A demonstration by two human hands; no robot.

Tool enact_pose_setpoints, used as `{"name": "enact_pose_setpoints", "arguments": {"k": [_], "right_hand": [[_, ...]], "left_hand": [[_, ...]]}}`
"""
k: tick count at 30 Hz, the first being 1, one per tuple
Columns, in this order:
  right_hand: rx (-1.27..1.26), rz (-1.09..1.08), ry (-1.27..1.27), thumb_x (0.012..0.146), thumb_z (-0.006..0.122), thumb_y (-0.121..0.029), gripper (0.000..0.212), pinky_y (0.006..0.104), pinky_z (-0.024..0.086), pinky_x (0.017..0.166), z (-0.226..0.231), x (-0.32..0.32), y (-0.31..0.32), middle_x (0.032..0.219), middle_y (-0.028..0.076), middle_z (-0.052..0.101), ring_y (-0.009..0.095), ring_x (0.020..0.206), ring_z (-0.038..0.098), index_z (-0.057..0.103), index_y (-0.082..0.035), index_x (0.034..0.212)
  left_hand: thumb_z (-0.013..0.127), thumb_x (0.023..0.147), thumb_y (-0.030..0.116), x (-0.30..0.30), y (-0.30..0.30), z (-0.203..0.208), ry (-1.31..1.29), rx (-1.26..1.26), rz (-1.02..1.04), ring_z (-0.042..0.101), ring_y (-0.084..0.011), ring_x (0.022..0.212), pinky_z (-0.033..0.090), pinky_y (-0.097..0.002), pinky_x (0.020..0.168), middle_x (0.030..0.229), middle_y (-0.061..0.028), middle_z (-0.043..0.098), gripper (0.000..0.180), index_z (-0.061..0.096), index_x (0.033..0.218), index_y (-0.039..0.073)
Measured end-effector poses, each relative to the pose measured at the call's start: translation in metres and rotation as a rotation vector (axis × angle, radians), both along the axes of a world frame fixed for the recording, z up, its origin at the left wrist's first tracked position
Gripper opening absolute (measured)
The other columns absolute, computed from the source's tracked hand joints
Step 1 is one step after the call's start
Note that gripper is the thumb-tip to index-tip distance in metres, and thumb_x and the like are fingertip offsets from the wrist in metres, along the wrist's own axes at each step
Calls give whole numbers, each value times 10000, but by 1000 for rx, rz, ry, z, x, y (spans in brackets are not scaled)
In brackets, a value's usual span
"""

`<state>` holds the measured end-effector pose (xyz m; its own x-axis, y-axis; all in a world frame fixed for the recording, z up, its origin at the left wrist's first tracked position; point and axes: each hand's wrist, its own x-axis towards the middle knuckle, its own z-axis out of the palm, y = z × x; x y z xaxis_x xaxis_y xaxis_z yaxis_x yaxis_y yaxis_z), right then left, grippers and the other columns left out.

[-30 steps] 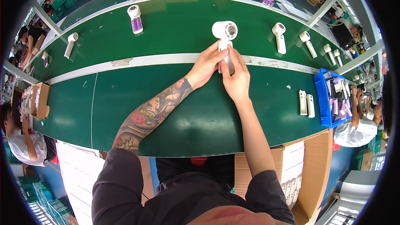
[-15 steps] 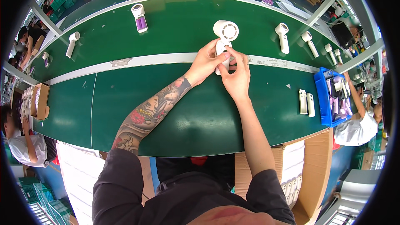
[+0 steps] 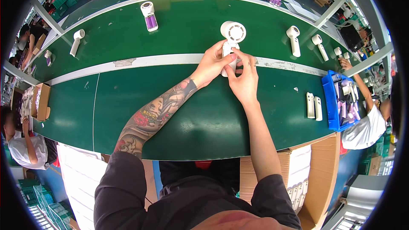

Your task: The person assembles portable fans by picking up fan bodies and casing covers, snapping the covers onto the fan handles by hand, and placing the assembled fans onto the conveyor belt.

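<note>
A white handheld fan [image 3: 234,31] stands out beyond my fingers, its round grille head pointing away from me. My left hand [image 3: 211,64] is closed round the left side of its handle, thumb across the front. From the right, my right hand [image 3: 244,74] presses thumb and fingertips against the same handle. Part of the handle's front looks uncovered near the neck, though my fingers hide much of it. Two loose white handle shells [image 3: 310,105] lie side by side on the green table [image 3: 196,119], right of my right forearm.
Beyond a pale rail [image 3: 157,60], a green conveyor belt [image 3: 183,25] carries several white fans; one fan [image 3: 149,17] shows purple cells. A blue bin [image 3: 330,102] of parts stands at right, near a co-worker's hand [image 3: 345,63]. An open carton [image 3: 319,179] sits below the table edge.
The fans on the belt have shifted to the right. The co-worker's hand on the right has reached farther toward the belt. My hands keep their hold, moving only slightly.
</note>
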<state>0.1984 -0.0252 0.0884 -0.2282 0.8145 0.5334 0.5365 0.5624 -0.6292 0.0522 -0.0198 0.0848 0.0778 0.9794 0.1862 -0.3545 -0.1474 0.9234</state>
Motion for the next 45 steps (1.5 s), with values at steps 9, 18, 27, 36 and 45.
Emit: {"name": "enact_pose_setpoints", "arguments": {"k": [9, 18, 27, 36, 45], "right_hand": [[-392, 204, 557, 859, 712, -38, 608, 383, 573, 831, -17, -5, 9, 1292, 140, 610, 309, 999, 680, 521, -113, 1432], [-219, 20, 1, 859, 692, -10, 616, 404, 558, 857, -8, 7, 8, 1244, 161, 694, 344, 1040, 707, 523, -100, 1444], [-217, 97, 52, 844, 688, 2, 616, 406, 563, 833, -12, 3, 6, 1191, 160, 721, 352, 996, 720, 554, -138, 1429], [-271, 64, 27, 879, 650, 16, 612, 393, 548, 885, -6, -3, 0, 1204, 158, 706, 349, 1026, 704, 507, -108, 1461], [-973, 646, 1188, 1037, 532, -237, 389, 349, 518, 903, -16, 27, 26, 1152, 111, 655, 234, 983, 660, 542, 44, 1307]], "left_hand": [[606, 974, 27, -6, 0, 0, -31, -24, -58, 649, -186, 1082, 540, -296, 884, 1248, -145, 646, 488, 459, 1439, 5], [672, 949, 67, -7, 12, -13, 320, 227, -18, 622, -208, 1115, 511, -354, 960, 1251, -129, 611, 498, 475, 1405, 34], [708, 907, 46, -13, 7, -12, 266, 133, -35, 619, -209, 1063, 509, -358, 949, 1190, -124, 603, 535, 460, 1381, 36], [699, 905, 55, -9, 2, -9, 298, 158, 18, 628, -232, 1060, 513, -376, 953, 1193, -143, 608, 577, 427, 1412, 12], [707, 905, 129, 10, -6, -4, 622, 214, -56, 582, -265, 1134, 506, -347, 938, 1350, -197, 506, 747, 328, 1538, 16]]}}
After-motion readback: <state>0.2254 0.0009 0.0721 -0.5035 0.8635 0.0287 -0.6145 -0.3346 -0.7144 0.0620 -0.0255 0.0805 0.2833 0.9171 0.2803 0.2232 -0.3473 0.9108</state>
